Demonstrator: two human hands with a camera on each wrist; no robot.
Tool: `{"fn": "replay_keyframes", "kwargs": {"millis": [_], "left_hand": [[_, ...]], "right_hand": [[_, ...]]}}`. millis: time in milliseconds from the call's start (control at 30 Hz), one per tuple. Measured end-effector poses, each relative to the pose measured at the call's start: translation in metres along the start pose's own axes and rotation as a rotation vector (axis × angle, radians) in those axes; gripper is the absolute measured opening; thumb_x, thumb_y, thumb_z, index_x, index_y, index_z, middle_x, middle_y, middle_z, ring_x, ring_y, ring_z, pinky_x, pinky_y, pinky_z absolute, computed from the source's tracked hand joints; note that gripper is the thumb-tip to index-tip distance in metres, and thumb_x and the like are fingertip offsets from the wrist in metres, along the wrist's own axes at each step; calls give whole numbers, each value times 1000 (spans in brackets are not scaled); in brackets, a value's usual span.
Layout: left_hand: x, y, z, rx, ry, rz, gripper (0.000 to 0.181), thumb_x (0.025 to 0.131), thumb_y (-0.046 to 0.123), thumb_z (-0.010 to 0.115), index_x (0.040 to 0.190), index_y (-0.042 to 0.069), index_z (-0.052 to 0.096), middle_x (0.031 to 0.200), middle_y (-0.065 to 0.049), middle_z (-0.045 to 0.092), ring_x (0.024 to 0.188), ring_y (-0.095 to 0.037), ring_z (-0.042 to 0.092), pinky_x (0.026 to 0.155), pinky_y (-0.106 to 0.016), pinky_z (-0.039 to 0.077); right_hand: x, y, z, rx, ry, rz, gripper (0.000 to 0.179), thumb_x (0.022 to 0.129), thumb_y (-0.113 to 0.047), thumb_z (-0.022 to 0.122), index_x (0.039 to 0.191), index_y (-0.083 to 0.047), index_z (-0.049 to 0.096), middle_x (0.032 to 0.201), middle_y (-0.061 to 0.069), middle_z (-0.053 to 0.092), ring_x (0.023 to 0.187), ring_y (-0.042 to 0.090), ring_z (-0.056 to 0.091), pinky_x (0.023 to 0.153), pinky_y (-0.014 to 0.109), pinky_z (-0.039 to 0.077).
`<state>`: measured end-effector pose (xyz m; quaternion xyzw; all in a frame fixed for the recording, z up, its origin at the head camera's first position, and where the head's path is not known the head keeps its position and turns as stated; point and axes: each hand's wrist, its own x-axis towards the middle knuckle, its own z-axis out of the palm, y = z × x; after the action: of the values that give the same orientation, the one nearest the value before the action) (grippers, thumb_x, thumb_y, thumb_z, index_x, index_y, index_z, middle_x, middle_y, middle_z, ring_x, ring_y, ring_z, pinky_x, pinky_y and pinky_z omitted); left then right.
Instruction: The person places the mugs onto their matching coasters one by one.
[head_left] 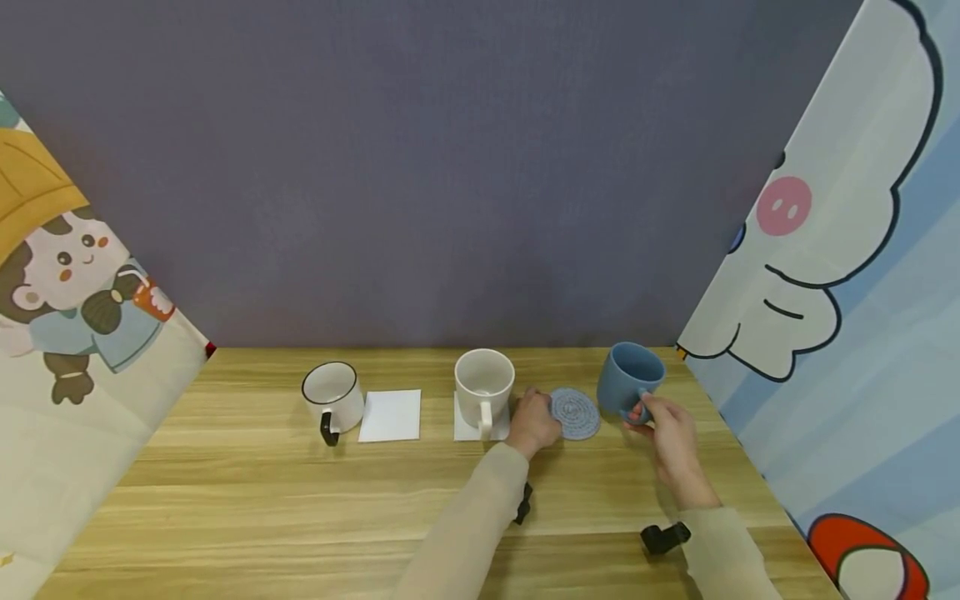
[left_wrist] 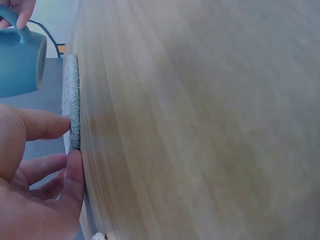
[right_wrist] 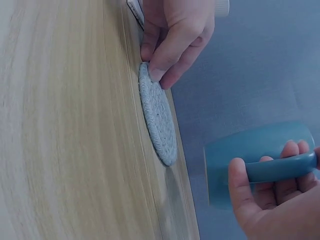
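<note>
The round blue-grey coaster [head_left: 575,413] lies flat on the table [head_left: 300,517], right of the frame's centre and between the two hands. The left hand [head_left: 534,425] is the nearer one, fingers bent at the coaster's left edge, pinching it lightly. On the coaster's other side, the blue mug [head_left: 618,383] hangs roughly upright just above the table, near the coaster but not over it. The right hand [head_left: 670,429] has its fingers curled round the handle [right_wrist: 282,169]. The gap between mug and coaster runs sideways; the coaster has no long axis, and the handle points toward the bottom of the frame
</note>
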<state>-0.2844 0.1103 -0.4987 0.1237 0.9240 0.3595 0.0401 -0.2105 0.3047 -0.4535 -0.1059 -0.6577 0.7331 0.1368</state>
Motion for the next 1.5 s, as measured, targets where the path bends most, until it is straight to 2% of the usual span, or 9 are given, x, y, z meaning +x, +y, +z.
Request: {"fn": "replay_keyframes", "kwargs": {"millis": [100,333,667,900,1167,1500], "left_hand": [[-1,0,-2,-2,-1,5,49,76,3,71,124,-5,68,124,-14,59,116,-32,58,102,-39,48],[-4,2,-5,65,16,55,43,77,4,70,118,-5,70,119,-13,60,110,-32,61,98,-36,49],[-4,2,-3,62,13,42,43,78,5,70,120,-3,70,120,-12,59,111,-32,60,98,-35,49],[-3,0,-2,46,14,48,44,76,5,71,119,-4,70,117,-12,59,108,-30,62,97,-35,50],[0,-3,-1,59,10,51,46,78,6,69,123,-4,68,121,-14,59,111,-33,60,99,-37,49],[0,-3,-1,49,-3,47,46,79,6,70,124,-3,68,123,-14,59,113,-31,61,99,-36,49]], "right_hand": [[-2,0,2,5,-3,-7,38,106,-19,55,75,2,62,80,5,58,77,16,63,78,36,60],[-6,0,5,7,-10,-35,36,106,-17,54,79,5,62,78,8,60,79,18,62,79,38,60],[-9,4,12,89,-42,-91,35,105,-11,54,75,4,64,76,8,61,75,17,62,76,37,60],[-11,7,17,28,-68,-115,37,106,-11,52,87,20,57,77,5,62,78,17,62,79,37,60],[-11,11,21,51,-96,-139,36,105,-10,53,81,16,58,77,8,63,77,19,63,79,38,60],[-10,15,27,42,-113,-134,40,106,-10,53,86,24,54,76,6,62,78,20,63,79,38,60]]}}
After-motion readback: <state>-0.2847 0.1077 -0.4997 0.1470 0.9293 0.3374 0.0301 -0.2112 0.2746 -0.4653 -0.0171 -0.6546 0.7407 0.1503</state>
